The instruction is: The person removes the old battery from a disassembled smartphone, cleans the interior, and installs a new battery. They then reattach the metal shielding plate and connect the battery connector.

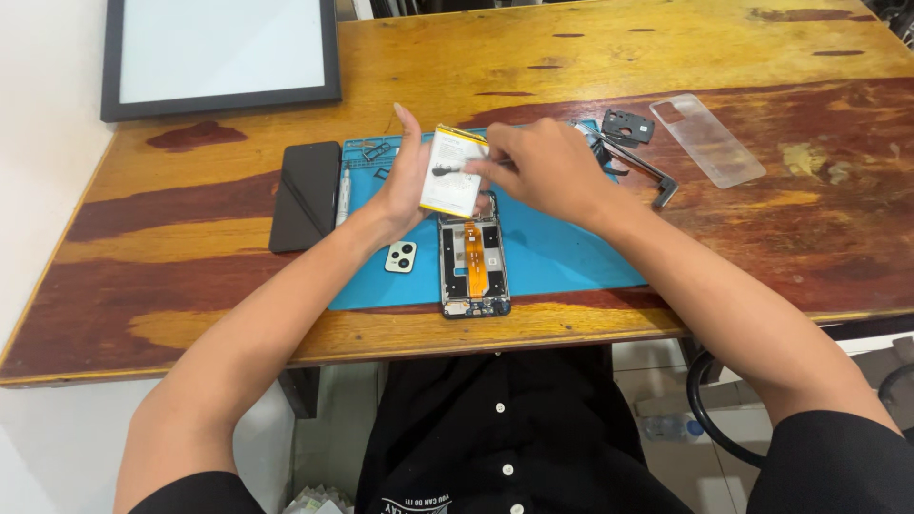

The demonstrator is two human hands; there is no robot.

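Left hand (407, 186) clamps white battery (454, 171) w/ right hand (543, 169) pinching its edge, above opened phone (473, 266) on blue mat (562, 252).

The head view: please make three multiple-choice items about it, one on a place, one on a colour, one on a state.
1. Where does the black phone lie?
A. on the blue mat
B. on the wooden table, left of the mat
C. inside the picture frame

2. What colour is the work mat?
A. blue
B. red
C. grey

3. In what state is the phone body on the mat?
A. closed, with its back cover on
C. wrapped in foil
B. open, its inner parts and an orange flex strip showing

Answers:
1 B, it rests on bare wood beside the mat's left edge.
2 A, the mat is plainly blue.
3 B, the left hand and right hand hold the white battery above the open body.
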